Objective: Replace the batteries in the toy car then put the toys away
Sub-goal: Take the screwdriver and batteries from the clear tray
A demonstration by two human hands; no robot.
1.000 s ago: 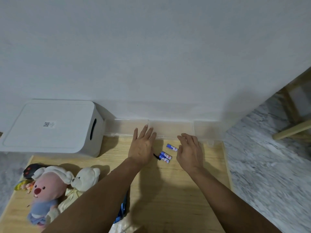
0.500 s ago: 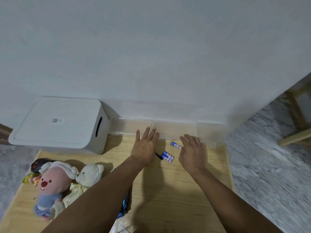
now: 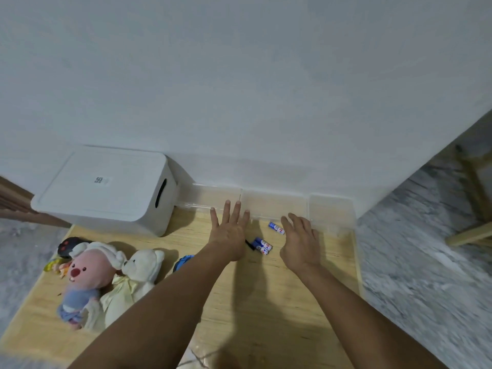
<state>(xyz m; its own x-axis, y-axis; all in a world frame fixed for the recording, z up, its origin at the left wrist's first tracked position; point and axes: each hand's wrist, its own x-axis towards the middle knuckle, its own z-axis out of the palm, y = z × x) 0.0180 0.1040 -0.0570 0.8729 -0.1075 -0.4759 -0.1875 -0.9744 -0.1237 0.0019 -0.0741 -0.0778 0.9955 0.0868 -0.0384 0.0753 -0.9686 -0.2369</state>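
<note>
Wooden table point(image 3: 266, 302), against a white wall. Far left corner: white lidded storage box point(image 3: 106, 187). Left edge: black toy point(image 3: 69, 245), pink plush point(image 3: 85, 278), cream bear plush point(image 3: 135, 275) lying beside it. Near the bear, a blue object point(image 3: 183, 262), mostly hidden by the left forearm. Far edge: clear plastic tray point(image 3: 274, 203) along the wall. Left hand point(image 3: 229, 235): flat, fingers spread, grasping nothing, fingertips near the tray. Batteries point(image 3: 263, 245): two blue cells side by side between the hands, a third battery point(image 3: 276, 227) just beyond. Right hand point(image 3: 300, 242): palm down, fingers relaxed, grasping nothing, just beside the third battery.
</note>
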